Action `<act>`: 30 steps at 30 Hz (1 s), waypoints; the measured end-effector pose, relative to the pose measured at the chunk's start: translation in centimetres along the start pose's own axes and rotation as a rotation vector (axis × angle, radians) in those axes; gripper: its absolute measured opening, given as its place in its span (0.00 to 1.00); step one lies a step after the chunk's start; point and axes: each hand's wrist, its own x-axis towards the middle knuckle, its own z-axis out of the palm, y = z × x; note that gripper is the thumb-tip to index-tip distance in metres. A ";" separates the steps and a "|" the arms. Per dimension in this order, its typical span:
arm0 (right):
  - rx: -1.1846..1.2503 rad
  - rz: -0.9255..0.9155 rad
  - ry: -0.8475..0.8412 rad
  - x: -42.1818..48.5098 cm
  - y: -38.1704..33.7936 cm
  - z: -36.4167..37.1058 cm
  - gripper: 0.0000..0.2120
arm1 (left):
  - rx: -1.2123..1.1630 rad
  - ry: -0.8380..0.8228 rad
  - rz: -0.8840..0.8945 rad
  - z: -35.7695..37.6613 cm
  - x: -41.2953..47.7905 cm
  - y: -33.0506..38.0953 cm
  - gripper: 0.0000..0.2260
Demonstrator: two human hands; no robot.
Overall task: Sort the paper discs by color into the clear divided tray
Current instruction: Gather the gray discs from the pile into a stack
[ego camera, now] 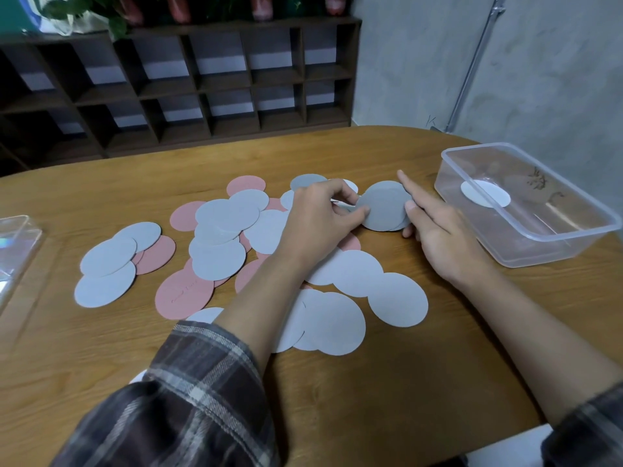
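Observation:
Several pale blue-grey discs (219, 261) and pink discs (183, 293) lie scattered and overlapping across the wooden table (371, 399). Between my two hands, a small stack of grey discs (384, 205) is held just above the table. My left hand (320, 220) pinches the stack's left edge. My right hand (435, 227) supports its right edge with the thumb, the index finger stretched out along the top. A clear plastic tray (593, 230) stands at the right with one white disc (485, 193) inside; I see no divider in it.
A second clear plastic piece (17, 244) lies at the table's left edge. Dark wooden cubby shelves (219, 79) stand behind the table, a grey wall with a pipe (472, 69) to the right. The table's rounded front edge is near my right forearm.

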 end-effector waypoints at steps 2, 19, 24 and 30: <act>0.003 -0.001 -0.021 -0.1 -0.1 0.0 0.23 | 0.008 0.015 0.003 0.2 0.0 0.0 0.07; -0.122 -0.114 -0.019 0.2 0.4 0.4 0.22 | 0.538 0.042 -0.051 -1.4 1.4 -2.7 0.22; -0.098 -0.118 -0.006 0.1 0.4 0.3 0.21 | 0.630 -0.034 -0.138 -1.2 1.2 -2.7 0.23; -0.096 -0.097 -0.005 0.2 0.3 0.3 0.20 | 0.562 0.071 -0.147 -1.3 1.3 -2.8 0.19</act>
